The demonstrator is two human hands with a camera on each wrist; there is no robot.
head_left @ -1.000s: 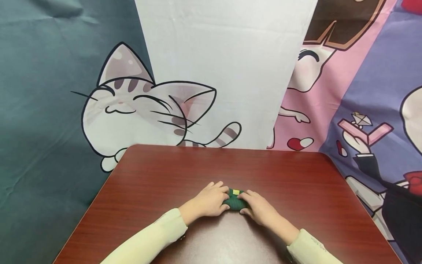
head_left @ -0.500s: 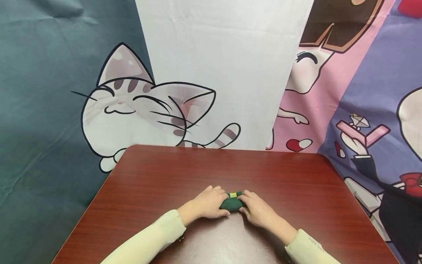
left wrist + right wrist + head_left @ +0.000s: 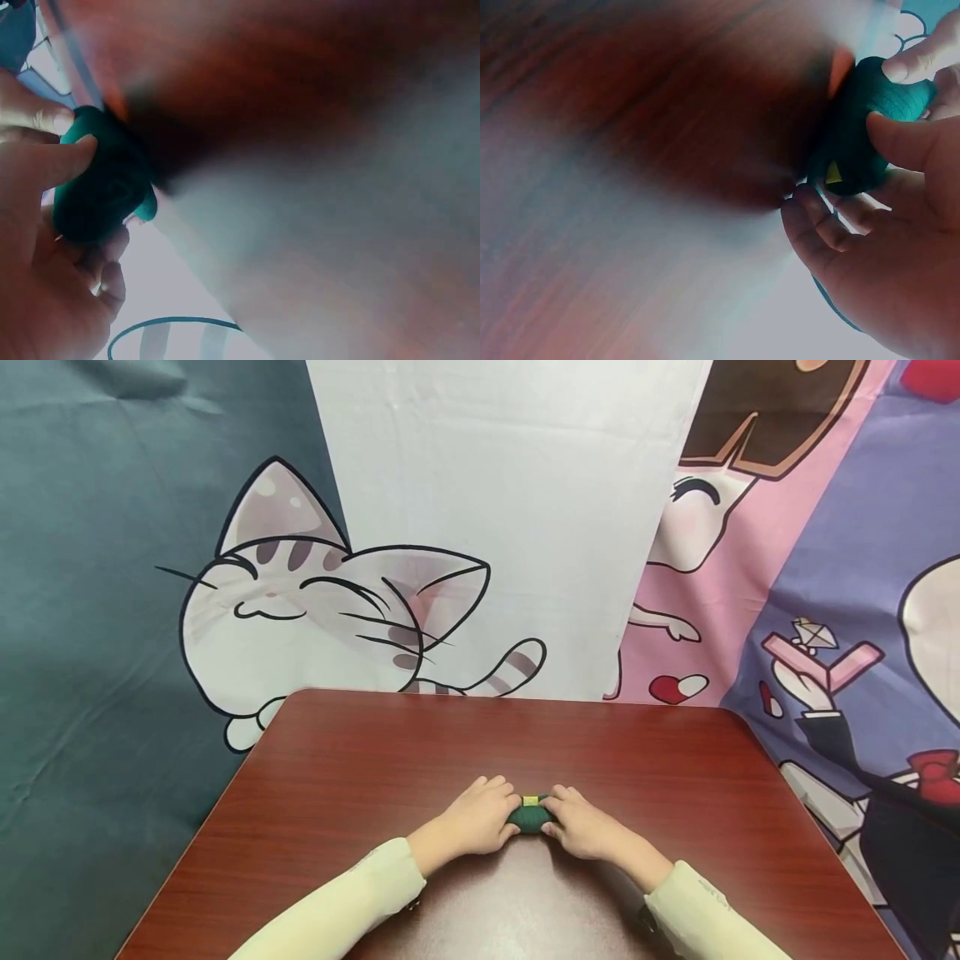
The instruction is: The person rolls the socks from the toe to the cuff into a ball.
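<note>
A small dark green rolled cloth bundle (image 3: 529, 820), ribbed and with a yellow patch on its far side, lies between both hands over the middle of the table. My left hand (image 3: 480, 814) grips its left end, the thumb on the near side and the fingers around the far side. At the other end, my right hand (image 3: 585, 825) holds it the same way. The left wrist view shows the left thumb pressing on the green bundle (image 3: 101, 180). Part of the yellow patch shows on the bundle (image 3: 855, 142) in the right wrist view, beside the right fingers.
The reddish-brown wooden table (image 3: 360, 743) has rounded far corners and a glossy glare near the front. Behind it hangs a printed backdrop (image 3: 480, 485) with a cartoon cat and figures. Pale sleeves (image 3: 360, 893) cover both forearms.
The bundle has shifted slightly left since one second ago. Since half a second ago the hands have drawn a little closer together, covering more of its ends.
</note>
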